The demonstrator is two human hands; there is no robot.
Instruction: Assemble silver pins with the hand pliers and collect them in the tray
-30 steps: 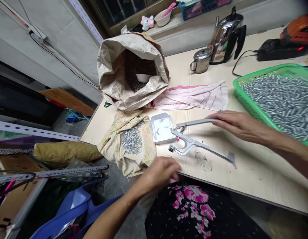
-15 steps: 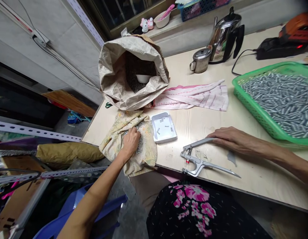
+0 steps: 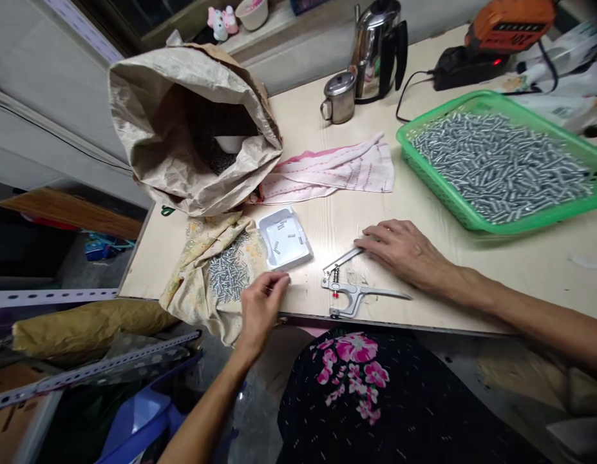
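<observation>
My left hand [image 3: 264,298] is above the table's front edge, just right of a pile of small metal pins [image 3: 228,270] on a yellowish patterned cloth [image 3: 192,264]. Its thumb and forefinger are pinched together; what lies between them is too small to make out. A white tray [image 3: 293,252] with several small metal springs or pins sits just beyond that hand. Over the end of the upper handle of metal hand pliers [image 3: 349,293] rest the fingers of my right hand [image 3: 399,251], palm down. The pliers' lower handle is free, and a small red part shows near the jaws.
Back left stands an open sack [image 3: 196,129] with a white scoop inside. A pink-striped towel [image 3: 327,171] lies beside it. On the right is a green basket [image 3: 453,193] of metal pieces. A metal mug [image 3: 340,100], kettle [image 3: 378,55] and orange battery [image 3: 513,26] stand behind.
My left hand has left the pin pile and moved right, fingers pinched. The pliers have turned slightly, with my right hand still at the upper handle. The whole view has shifted.
</observation>
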